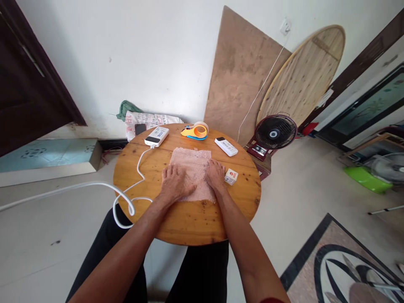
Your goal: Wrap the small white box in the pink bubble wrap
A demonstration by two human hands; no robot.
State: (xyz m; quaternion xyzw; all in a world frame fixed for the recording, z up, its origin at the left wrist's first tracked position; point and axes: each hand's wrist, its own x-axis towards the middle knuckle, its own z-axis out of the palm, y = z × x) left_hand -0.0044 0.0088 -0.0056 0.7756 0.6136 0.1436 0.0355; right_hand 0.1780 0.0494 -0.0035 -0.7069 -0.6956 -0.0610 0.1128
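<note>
A sheet of pinkish bubble wrap lies flat on the round wooden table. My left hand rests on its left part, fingers spread and palm down. On the right edge of the wrap lies my right hand, its fingers stretched forward and partly bunched. Just right of that hand is a small white and orange box, very near the fingers. Neither hand has anything lifted off the table.
Farther back are a white power bank with a white cable, an orange and blue tape dispenser and a second white power bank. A dark fan stands beyond the table's right edge.
</note>
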